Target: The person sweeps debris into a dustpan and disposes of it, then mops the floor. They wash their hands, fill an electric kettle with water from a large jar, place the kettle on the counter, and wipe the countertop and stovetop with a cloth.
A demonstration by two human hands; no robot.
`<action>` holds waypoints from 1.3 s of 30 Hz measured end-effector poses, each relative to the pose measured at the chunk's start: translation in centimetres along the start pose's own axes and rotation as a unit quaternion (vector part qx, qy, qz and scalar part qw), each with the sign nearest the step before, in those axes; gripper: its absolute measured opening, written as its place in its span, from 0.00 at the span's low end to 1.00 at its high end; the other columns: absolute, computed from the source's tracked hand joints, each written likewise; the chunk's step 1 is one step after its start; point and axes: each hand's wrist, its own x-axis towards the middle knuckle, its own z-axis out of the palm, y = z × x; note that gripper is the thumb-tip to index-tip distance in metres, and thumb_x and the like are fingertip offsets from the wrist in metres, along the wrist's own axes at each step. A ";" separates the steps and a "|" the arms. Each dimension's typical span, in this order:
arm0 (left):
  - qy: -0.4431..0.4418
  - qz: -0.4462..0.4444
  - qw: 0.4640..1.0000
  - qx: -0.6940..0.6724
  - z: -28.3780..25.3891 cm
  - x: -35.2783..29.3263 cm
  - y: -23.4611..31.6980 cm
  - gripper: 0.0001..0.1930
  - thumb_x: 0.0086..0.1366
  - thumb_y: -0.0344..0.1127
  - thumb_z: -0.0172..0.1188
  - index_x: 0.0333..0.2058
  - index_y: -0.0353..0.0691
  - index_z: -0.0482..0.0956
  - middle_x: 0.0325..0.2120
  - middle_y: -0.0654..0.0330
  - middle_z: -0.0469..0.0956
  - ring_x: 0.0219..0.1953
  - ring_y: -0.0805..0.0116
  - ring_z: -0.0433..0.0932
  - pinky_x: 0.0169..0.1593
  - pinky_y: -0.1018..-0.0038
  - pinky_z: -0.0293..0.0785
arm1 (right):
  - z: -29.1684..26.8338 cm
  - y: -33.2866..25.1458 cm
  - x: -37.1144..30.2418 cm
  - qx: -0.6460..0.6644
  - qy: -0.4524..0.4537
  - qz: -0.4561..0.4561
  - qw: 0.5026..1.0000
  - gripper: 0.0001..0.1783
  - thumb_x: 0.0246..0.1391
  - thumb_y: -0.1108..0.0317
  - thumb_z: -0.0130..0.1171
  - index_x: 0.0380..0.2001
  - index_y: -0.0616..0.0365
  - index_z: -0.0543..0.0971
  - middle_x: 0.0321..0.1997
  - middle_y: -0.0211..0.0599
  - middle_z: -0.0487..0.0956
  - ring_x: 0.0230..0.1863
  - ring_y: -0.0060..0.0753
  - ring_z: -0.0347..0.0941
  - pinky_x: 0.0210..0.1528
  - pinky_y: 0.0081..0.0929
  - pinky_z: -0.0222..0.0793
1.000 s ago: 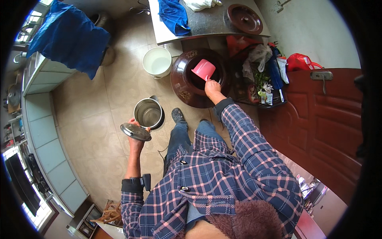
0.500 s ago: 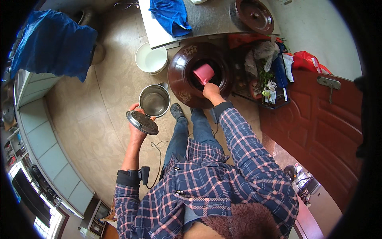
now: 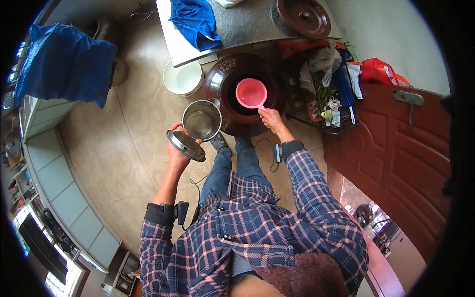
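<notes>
My right hand (image 3: pixel 271 120) is closed round the handle of a pink water dipper (image 3: pixel 251 93). The dipper is level over the dark mouth of a big brown glazed jar (image 3: pixel 217 81), and its bowl faces up. My left hand (image 3: pixel 179 157) holds a steel kettle (image 3: pixel 202 121) beside the jar, its spout pointing toward the jar. The kettle's top is uncovered, and I see into its metal inside. Its round lid (image 3: pixel 187 145) is tilted over my left fingers, which hides the handle; whether the lid is hinged, I cannot tell.
A white bucket (image 3: pixel 183 79) stands on the floor left of the jar. Behind the jar is a counter (image 3: pixel 247 24) with a blue cloth (image 3: pixel 196 24) and a brown jar lid (image 3: pixel 304 18). A rack (image 3: pixel 341 129) with bags and greens is at the right, near the red-brown door (image 3: pixel 391 133).
The dipper has come up out of the jar's mouth and turned from tipped to level. My left hand has moved the kettle slightly right, closer to the jar.
</notes>
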 end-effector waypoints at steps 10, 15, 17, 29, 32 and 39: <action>0.048 0.001 0.996 -0.076 2.6 1.1 2.5 0.23 0.41 0.29 0.72 0.36 0.35 0.71 0.41 0.57 0.66 0.41 0.64 0.71 0.45 0.72 0.70 | -0.5 -7.5 -10.7 -0.025 -0.009 -0.118 0.993 0.15 0.53 0.57 0.61 0.20 0.52 0.73 0.15 0.20 0.67 0.14 0.11 0.59 0.15 0.13 0.52; 0.073 0.007 0.996 -0.051 2.8 2.4 2.2 0.23 0.42 0.30 0.72 0.38 0.38 0.72 0.41 0.57 0.66 0.42 0.63 0.71 0.46 0.71 0.71 | 1.8 -11.4 -15.2 -0.092 -0.015 -0.172 0.981 0.15 0.52 0.57 0.60 0.21 0.56 0.74 0.17 0.20 0.68 0.17 0.14 0.62 0.18 0.17 0.56; 0.117 0.060 0.991 0.021 2.9 2.5 2.3 0.28 0.40 0.30 0.74 0.40 0.37 0.68 0.34 0.61 0.66 0.38 0.67 0.70 0.43 0.71 0.72 | 2.7 -12.4 -16.4 -0.177 0.005 -0.253 0.951 0.16 0.52 0.58 0.60 0.21 0.58 0.75 0.16 0.25 0.70 0.16 0.19 0.63 0.18 0.22 0.57; 0.096 0.000 0.995 -0.037 1.7 2.3 4.0 0.31 0.39 0.35 0.72 0.45 0.39 0.72 0.47 0.54 0.68 0.48 0.55 0.73 0.48 0.67 0.71 | 7.3 -15.0 -20.6 -0.488 0.174 -0.394 0.759 0.15 0.48 0.58 0.59 0.20 0.58 0.73 0.18 0.46 0.75 0.22 0.55 0.73 0.22 0.45 0.66; 0.100 0.009 0.994 -0.039 1.3 2.0 4.5 0.31 0.38 0.34 0.72 0.45 0.39 0.72 0.46 0.54 0.68 0.48 0.54 0.73 0.48 0.66 0.71 | 8.0 -15.0 -20.8 -0.530 0.191 -0.413 0.716 0.14 0.48 0.58 0.60 0.22 0.56 0.72 0.18 0.43 0.75 0.21 0.52 0.73 0.22 0.45 0.68; 0.089 -0.034 0.989 -0.114 1.1 1.8 4.1 0.30 0.38 0.34 0.72 0.44 0.38 0.71 0.44 0.54 0.68 0.46 0.55 0.73 0.46 0.67 0.72 | 9.4 -14.5 -20.9 -0.576 0.204 -0.469 0.637 0.11 0.47 0.62 0.61 0.24 0.54 0.71 0.19 0.36 0.73 0.20 0.43 0.73 0.20 0.38 0.67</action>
